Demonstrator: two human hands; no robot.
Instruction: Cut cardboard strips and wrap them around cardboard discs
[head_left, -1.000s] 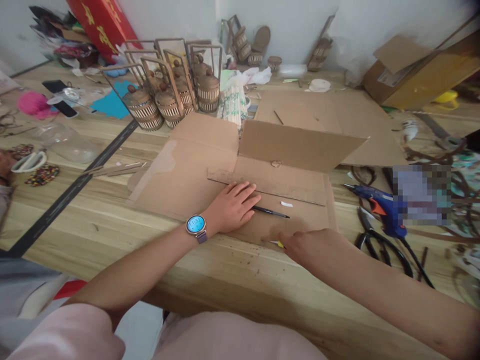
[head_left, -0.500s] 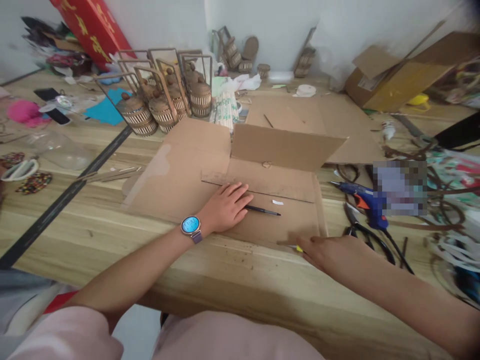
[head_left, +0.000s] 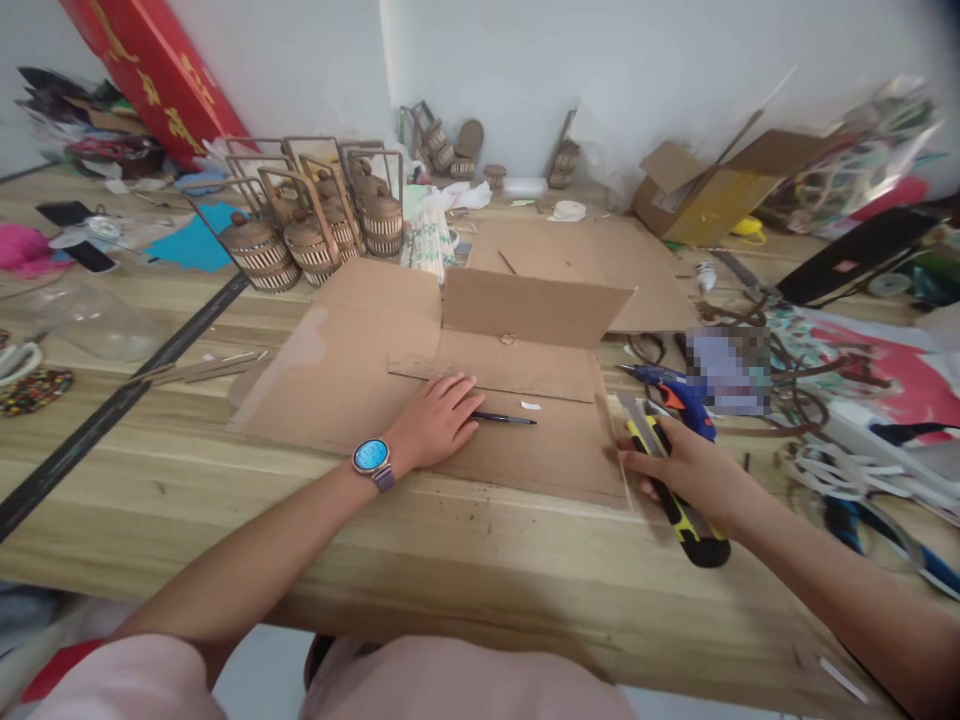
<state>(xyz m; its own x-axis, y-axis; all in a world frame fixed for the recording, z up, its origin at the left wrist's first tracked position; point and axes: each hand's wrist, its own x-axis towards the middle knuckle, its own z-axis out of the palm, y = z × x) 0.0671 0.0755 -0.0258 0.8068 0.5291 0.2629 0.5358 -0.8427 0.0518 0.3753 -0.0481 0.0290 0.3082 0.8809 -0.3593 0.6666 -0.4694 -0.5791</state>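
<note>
My left hand [head_left: 437, 422], a watch on its wrist, lies flat with fingers stretched out on a flattened cardboard box [head_left: 352, 320]. Beneath or beside its fingers runs a black pen [head_left: 508, 419], its other end hidden by the hand. Just beyond the fingertips a thin, dark-edged strip [head_left: 540, 384] crosses the cardboard; it looks like a clear ruler. A yellow-and-black box cutter [head_left: 684, 518] is gripped in my right hand [head_left: 694, 468], by the cardboard's right edge, with its blade end pointing away from me. A small white scrap [head_left: 530, 406] rests near the pen.
A blue glue gun [head_left: 675, 395] lies right of the cardboard, among brown strips. Several lidded bamboo baskets [head_left: 259, 255] with tall handles stand at the back left. Another cardboard sheet [head_left: 555, 250] and an open carton [head_left: 720, 190] lie behind. Scissors with blue handles [head_left: 885, 530] are at far right.
My right hand has lifted and turned at the cardboard's right edge, bringing the box cutter into full view. My left hand stays flat on the cardboard. The view has shifted to the right.
</note>
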